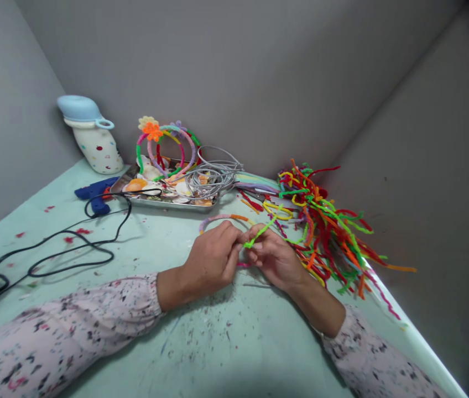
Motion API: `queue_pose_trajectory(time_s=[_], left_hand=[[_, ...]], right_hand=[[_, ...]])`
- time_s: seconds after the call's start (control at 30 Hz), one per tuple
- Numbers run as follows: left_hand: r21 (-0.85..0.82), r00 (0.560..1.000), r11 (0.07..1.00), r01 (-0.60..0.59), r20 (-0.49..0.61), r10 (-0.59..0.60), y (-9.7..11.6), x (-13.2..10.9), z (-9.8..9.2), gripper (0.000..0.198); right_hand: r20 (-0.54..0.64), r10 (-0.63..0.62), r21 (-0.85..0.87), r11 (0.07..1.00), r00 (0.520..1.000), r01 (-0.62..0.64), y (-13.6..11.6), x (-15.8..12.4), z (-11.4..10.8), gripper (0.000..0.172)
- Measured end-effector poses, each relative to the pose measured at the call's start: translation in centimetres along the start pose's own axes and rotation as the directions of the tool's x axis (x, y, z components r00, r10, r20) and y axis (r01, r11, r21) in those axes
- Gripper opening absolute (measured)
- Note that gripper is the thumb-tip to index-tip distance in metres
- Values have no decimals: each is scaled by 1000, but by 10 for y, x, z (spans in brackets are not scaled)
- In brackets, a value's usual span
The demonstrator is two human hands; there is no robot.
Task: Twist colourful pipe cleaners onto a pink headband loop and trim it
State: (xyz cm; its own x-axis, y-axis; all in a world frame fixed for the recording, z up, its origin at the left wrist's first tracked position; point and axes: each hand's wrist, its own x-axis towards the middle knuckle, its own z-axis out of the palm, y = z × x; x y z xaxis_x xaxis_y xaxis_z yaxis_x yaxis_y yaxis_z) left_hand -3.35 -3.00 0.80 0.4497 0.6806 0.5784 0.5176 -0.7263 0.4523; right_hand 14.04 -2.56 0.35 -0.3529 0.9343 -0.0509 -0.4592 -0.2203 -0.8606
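Note:
A bright green pipe cleaner (268,225) slants up and to the right from between my fingertips, its lower end bunched. My left hand (213,254) is closed, thumb and fingers pinching at that bunched end. Opposite it, my right hand (276,257) has its fingers curled in a pinch on the same pipe cleaner. A ring wrapped in purple, pink and orange pipe cleaner (222,217) arcs out behind my hands, partly hidden by them. Whether my fingers also grip the ring, I cannot tell.
A metal tray (172,206) bears decorated hoops (185,132) and coiled grey wire (213,179). Left are a blue glue gun (97,193), its black cord (112,257) and a white bottle (97,146). Loose pipe cleaners (326,221) heap at the right edge.

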Motion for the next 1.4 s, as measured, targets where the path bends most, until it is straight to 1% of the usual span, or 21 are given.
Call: queue_pose_trajectory(time_s=[0.23, 0.43, 0.53, 0.63, 0.77, 0.87, 0.93, 1.03, 1.13, 1.3, 1.4], left_hand=[[-56, 999, 998, 0, -38, -2, 1, 2, -3, 10], [-51, 999, 999, 13, -52, -16, 4, 3, -4, 10], [-44, 998, 999, 14, -61, -17, 3, 3, -4, 10], [-42, 998, 999, 20, -64, -23, 3, 3, -5, 10], [-26, 996, 999, 38, -81, -40, 3, 3, -5, 10], [-15, 995, 999, 44, -85, -46, 3, 3, -4, 10], [-7, 996, 999, 42, -76, -43, 3, 4, -4, 14], [-5, 997, 1000, 21, -77, -22, 2, 4, -3, 24], [-11, 995, 1000, -2, -101, 1, 0, 3, -1, 28], [1, 993, 1000, 2, -122, -2, -1, 2, 2, 26], [20, 993, 1000, -2, -121, 5, -3, 2, 2, 27]], right_hand=[[91, -40, -20, 999, 995, 42, 2, 1, -6, 18], [76, -71, -73, 994, 995, 76, 3, 1, -3, 17], [49, -82, -125, 988, 995, 88, 3, 0, -2, 17], [1, -105, -214, 971, 994, 103, 5, -1, -3, 18], [-82, -166, -329, 935, 983, 130, 9, 0, -6, 20], [-111, -213, -359, 919, 971, 161, 12, 2, -6, 19], [-120, -239, -372, 911, 964, 180, 12, 2, -5, 18], [-137, -274, -418, 887, 952, 196, 12, 2, -4, 18], [-169, -291, -463, 867, 942, 185, 11, 0, -2, 19], [-250, -309, -547, 827, 918, 130, 6, -4, 7, 20], [-280, -304, -562, 821, 911, 101, 4, -6, 12, 20]])
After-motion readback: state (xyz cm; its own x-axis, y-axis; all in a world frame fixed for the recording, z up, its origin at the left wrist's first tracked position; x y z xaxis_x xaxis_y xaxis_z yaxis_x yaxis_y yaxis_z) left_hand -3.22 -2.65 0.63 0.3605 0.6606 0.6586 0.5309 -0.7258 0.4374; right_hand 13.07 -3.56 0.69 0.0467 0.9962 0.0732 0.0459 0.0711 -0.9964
